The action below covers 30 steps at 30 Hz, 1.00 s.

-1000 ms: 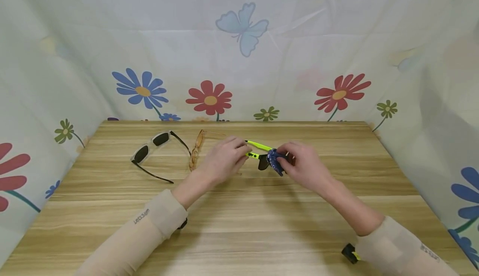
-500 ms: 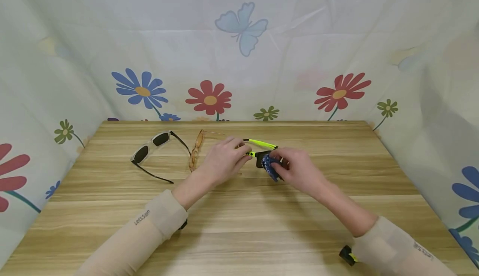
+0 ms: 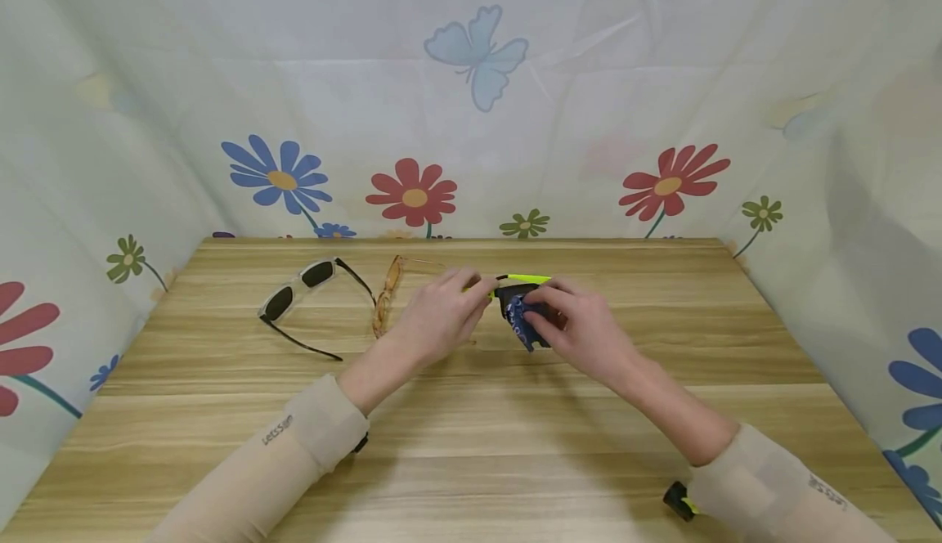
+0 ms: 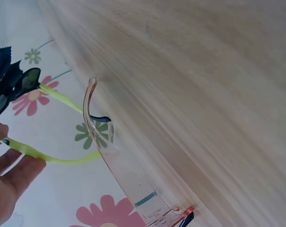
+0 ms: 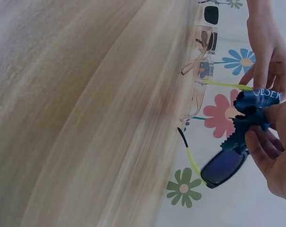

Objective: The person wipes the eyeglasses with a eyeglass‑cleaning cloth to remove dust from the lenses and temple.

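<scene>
In the head view, left hand (image 3: 441, 312) steadily pinches the sunglasses (image 3: 513, 291) and right hand (image 3: 587, 329) grips the blue cloth (image 3: 518, 327), so light, even wiping seems best.

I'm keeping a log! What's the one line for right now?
left hand: grips yellow-green sunglasses by one earpiece | right hand: pinches blue cloth against their front | table: clear-framed sunglasses, orange glasses

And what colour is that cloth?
The cloth is dark blue with white lettering, clearest in the right wrist view.
</scene>
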{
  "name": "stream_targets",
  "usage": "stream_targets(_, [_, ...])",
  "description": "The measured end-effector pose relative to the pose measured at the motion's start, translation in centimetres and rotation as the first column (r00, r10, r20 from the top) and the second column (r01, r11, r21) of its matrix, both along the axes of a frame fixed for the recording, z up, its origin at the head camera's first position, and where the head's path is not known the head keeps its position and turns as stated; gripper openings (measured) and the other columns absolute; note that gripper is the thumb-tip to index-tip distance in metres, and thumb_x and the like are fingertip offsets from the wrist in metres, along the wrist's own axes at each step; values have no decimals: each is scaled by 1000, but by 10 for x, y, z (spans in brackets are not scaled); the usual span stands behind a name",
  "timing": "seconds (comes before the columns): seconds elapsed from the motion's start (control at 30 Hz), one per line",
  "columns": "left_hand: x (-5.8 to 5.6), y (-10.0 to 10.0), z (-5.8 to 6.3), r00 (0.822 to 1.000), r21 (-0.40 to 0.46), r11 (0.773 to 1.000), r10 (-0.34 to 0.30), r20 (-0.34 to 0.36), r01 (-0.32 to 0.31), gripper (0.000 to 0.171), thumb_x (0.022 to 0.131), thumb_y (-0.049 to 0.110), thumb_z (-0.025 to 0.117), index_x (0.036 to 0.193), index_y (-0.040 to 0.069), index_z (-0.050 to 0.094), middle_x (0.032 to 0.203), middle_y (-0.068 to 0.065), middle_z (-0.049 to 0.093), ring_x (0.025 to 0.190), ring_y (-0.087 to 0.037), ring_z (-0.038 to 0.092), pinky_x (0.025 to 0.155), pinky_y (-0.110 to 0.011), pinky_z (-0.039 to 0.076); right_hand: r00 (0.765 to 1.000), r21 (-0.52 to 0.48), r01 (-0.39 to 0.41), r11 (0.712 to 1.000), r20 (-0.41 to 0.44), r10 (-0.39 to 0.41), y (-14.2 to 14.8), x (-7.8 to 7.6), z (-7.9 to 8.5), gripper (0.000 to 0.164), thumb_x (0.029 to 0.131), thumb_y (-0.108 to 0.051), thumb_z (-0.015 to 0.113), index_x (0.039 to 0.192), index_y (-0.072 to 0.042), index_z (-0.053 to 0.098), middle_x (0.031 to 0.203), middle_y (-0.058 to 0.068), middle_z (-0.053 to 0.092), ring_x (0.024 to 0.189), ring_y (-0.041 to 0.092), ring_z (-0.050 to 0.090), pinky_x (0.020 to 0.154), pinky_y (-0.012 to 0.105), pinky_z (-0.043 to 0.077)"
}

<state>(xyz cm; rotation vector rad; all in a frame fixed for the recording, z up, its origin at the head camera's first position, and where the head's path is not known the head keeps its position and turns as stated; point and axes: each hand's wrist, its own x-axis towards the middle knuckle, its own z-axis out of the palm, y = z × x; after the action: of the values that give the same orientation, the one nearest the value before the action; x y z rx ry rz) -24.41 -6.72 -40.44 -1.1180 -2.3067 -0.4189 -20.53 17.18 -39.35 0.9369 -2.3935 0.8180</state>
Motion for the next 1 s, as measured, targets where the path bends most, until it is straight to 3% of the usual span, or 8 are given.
stream_targets(0.33, [0,-1,-1,998,112,993,-46,33,42,17,103,16,65,118,7,68,101,-6,62,87,-19,61,72,-31,56,997,4,-10,1000,-77,10,-8,3,6,20,89,-2,80,107,-1,71,99,7,65,70,10,57,58,25,52])
stream_targets(0.5, [1,-1,1,999,117,992,-50,23,47,17,103,12,65,117,5,70,103,-6,66,95,-20,65,81,-32,57,994,37,-8,999,-107,12,-16,3,11,26,90,-4,79,115,-1,71,100,8,65,75,14,62,63,28,55])
stream_targets(0.63, [2,-1,3,999,114,993,-40,12,38,19,102,8,64,119,3,71,110,-8,72,105,-23,67,89,-34,56,991,64,8,998,-130,0,-23,2,13,23,92,-7,78,114,-3,73,101,9,66,81,18,66,67,31,57])
stream_targets(0.8, [3,-1,2,1000,133,991,0,-5,1,20,102,7,65,120,2,71,110,-10,75,102,-24,66,89,-34,55,988,75,28,997,-155,-16,-27,1,13,21,92,-8,79,112,-3,74,99,9,66,79,20,66,67,33,57])
stream_targets(1.0, [4,-2,1,1000,166,986,7,-3,-6,20,100,4,66,119,1,71,112,-12,67,103,-25,65,86,-35,56,981,99,50,994,-190,-31,-29,0,13,20,91,-8,79,110,-2,75,98,10,65,79,22,67,67,34,58])
